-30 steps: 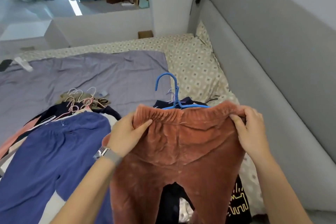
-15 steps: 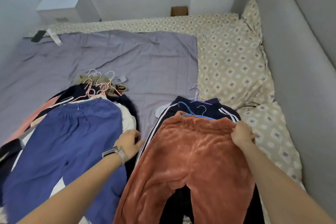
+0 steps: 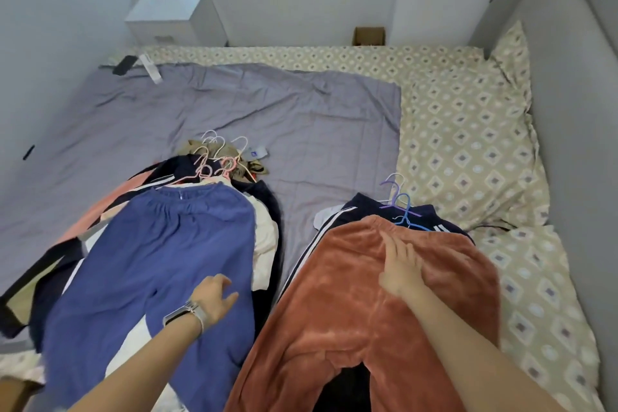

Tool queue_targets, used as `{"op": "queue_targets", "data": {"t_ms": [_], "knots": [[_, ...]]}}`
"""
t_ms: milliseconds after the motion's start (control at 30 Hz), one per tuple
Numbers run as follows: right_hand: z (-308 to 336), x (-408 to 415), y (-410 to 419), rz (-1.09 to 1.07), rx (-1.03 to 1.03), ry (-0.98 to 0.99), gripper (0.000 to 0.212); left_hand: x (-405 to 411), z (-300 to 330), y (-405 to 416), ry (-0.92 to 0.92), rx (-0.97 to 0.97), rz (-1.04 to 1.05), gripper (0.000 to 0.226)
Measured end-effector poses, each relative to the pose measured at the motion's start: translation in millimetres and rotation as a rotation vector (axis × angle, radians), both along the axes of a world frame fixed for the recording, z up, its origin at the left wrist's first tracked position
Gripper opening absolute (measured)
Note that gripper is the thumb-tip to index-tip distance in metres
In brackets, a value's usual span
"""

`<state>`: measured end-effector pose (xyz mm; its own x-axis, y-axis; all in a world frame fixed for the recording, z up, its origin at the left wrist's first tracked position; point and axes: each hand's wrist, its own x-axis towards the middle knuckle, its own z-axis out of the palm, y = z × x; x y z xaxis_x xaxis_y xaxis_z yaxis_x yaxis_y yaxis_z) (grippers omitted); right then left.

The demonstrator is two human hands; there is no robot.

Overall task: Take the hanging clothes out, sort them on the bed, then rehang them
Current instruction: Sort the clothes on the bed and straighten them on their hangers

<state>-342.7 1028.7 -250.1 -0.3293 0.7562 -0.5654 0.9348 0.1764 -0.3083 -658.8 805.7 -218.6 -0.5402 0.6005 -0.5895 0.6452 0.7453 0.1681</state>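
Note:
Rust-coloured fleece trousers (image 3: 337,304) lie flat on top of the right pile, over dark striped trousers (image 3: 361,207) and blue and purple hangers (image 3: 403,211). My right hand (image 3: 399,264) rests flat on the rust trousers just below the waistband, fingers straight. Blue trousers (image 3: 160,257) top the left pile, whose pink and white hangers (image 3: 220,160) fan out at the far end. My left hand (image 3: 214,294), with a watch on the wrist, lies with relaxed fingers on the blue trousers' right leg, holding nothing.
Both piles sit on a grey blanket (image 3: 234,110) spread over a patterned sheet (image 3: 468,150). A padded grey headboard (image 3: 575,144) runs along the right. A white cabinet (image 3: 167,17) and a low wall stand past the bed's far edge.
Both hands let go of the rust trousers' waistband after laying them on the right pile. My right hand slid to their middle; my left moved onto the blue trousers.

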Motion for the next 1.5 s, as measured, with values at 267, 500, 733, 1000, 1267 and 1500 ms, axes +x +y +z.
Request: {"op": "queue_targets", "data": {"t_ms": [267,500,733,1000,1267,1500], "knots": [[60.0,-127.9,-87.9,0.134,-0.065,0.464,0.064,-65.3,31.2,-34.5,-0.009,0.082,0.083,0.045],[71.8,-206.9,-147.7,0.149,-0.137,0.422,0.06,-168.6,26.5,-72.0,-0.047,0.08,0.129,0.048],[58.1,-281.0,-170.0,-0.011,-0.141,0.244,0.05,-286.8,-9.3,-71.9,-0.093,0.119,0.055,0.039],[22.9,-371.0,-194.8,-0.08,-0.192,0.203,0.051,-394.5,-70.4,-51.4,-0.098,0.133,0.046,0.036],[1.7,-399.8,-183.9,-0.203,-0.198,0.233,0.054,-440.6,-126.2,4.9,-0.039,0.277,0.114,0.035],[-3.8,-396.4,-172.8,-0.289,-0.188,0.212,0.056,-483.3,-181.9,57.7,-0.004,0.054,-0.12,0.079]]}}
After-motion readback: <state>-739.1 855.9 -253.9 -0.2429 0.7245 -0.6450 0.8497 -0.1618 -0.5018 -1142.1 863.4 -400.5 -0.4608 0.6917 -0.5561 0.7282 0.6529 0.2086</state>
